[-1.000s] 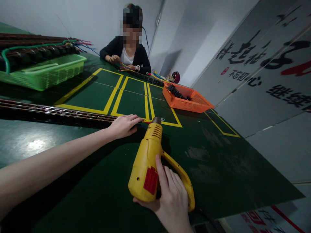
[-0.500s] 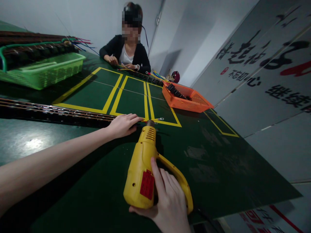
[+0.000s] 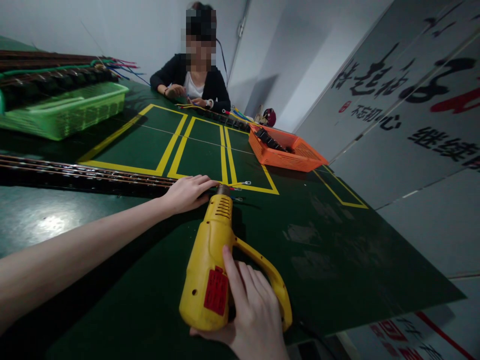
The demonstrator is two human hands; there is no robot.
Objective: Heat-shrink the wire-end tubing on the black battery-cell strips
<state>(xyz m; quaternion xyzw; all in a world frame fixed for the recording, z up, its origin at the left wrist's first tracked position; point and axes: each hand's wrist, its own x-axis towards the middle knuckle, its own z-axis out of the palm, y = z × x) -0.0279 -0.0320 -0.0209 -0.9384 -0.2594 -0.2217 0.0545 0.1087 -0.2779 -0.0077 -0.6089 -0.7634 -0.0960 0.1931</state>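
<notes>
My right hand [image 3: 251, 305] is wrapped around a yellow heat gun [image 3: 206, 250], the thumb lying along its body beside a red label. The gun's metal nozzle [image 3: 224, 190] points away from me at several thin wires. Those wires end in ring terminals: a yellow wire [image 3: 236, 184] lies uppermost, and red and blue ones show partly behind the nozzle. My left hand [image 3: 187, 194] is closed over the wires just left of the nozzle, its fingertips hiding part of them. From under that hand a long dark bundle with copper-coloured strands [image 3: 86, 177] runs off to the left.
Across the green table [image 3: 337, 260] a co-worker [image 3: 195, 85] handles wires. A green basket [image 3: 86, 110] bearing dark parts stands left; an orange basket [image 3: 288, 155] holds black parts. Yellow tape [image 3: 176, 145] marks the table. A dark cord [image 3: 318, 335] lies near the lower edge.
The heat gun and my right hand have shifted left, bringing the nozzle closer to my left fingertips. More of the red and blue wire ends shows. My left hand keeps its hold.
</notes>
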